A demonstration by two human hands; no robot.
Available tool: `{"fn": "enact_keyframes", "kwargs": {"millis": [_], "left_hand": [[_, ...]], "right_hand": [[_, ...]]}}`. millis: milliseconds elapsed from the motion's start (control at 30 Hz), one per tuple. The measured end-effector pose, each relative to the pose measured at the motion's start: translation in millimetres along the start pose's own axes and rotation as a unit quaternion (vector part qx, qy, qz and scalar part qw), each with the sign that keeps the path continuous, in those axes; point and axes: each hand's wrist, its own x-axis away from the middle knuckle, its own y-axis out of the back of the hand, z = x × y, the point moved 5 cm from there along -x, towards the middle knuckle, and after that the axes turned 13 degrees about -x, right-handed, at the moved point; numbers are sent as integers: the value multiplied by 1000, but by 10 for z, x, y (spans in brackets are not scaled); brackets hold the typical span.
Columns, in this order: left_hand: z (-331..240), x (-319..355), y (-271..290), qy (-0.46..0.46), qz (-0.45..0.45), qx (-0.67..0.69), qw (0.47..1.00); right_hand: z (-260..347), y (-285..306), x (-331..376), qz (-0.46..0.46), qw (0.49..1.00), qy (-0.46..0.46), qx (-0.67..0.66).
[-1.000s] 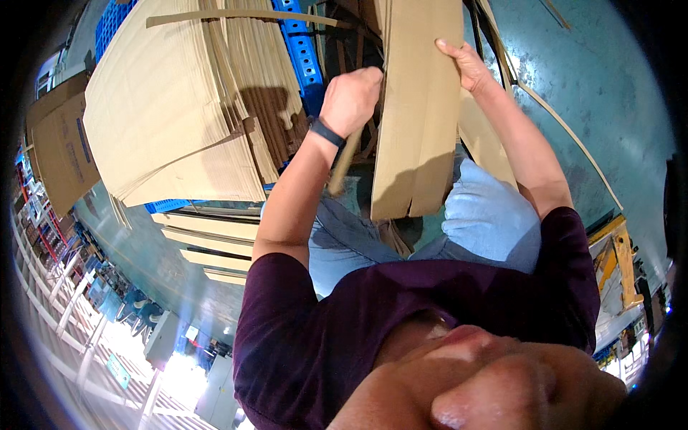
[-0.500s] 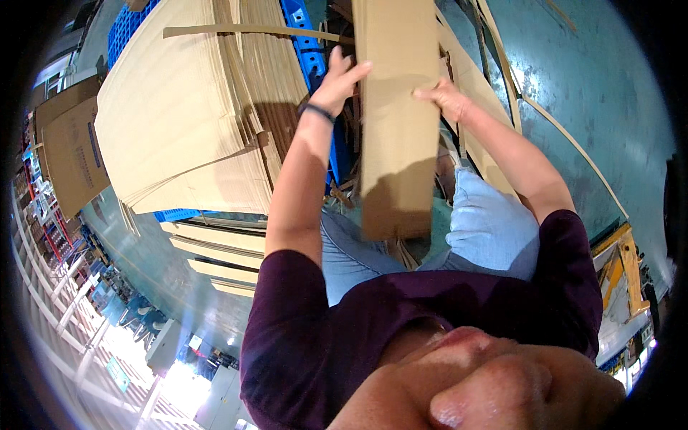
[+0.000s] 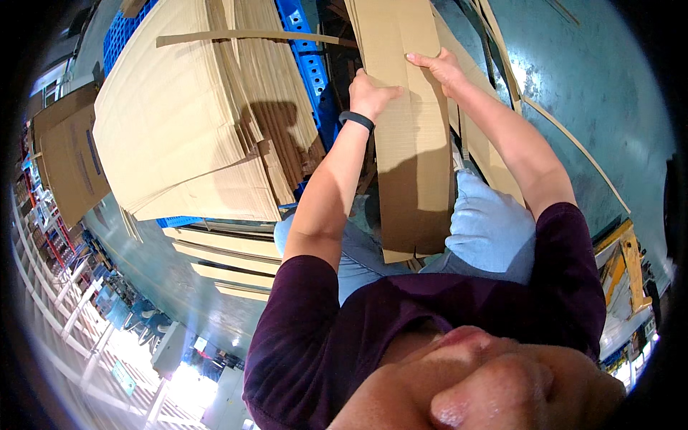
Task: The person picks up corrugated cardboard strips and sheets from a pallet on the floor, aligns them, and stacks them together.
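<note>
Tan cardboard: one long board [image 3: 416, 172] runs lengthwise before the body, its near end between the jeans-clad legs [image 3: 491, 222]. On my remote feed, the left hand [image 3: 373, 94] pinches its left edge, thumb across the face; the right hand [image 3: 440, 70] pinches the right edge likewise. Finger pressure I cannot tell. Left of it, I record a stack [image 3: 172, 107] beside blue plastic [image 3: 313, 72], a strip [image 3: 251, 35] lying across the stack.

Cardbd stack [image 3: 179, 122], w/ strip [image 3: 251, 34] across it, on pallet [image 3: 313, 79], L of panel [image 3: 412, 158].
</note>
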Motion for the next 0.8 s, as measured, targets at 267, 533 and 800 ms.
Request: {"fn": "enact_keyframes", "kwargs": {"millis": [267, 533, 800], "left_hand": [[-239, -163, 488, -90, 80, 334, 935], [-1355, -129, 848, -336, 71, 221, 913], [-1381, -48, 1046, -240, 49, 238, 940]], "right_hand": [[360, -237, 368, 94, 990, 100, 12], [1442, -472, 223, 169, 955, 184, -162], [1731, -768, 781, 186, 946, 243, -104]]}}
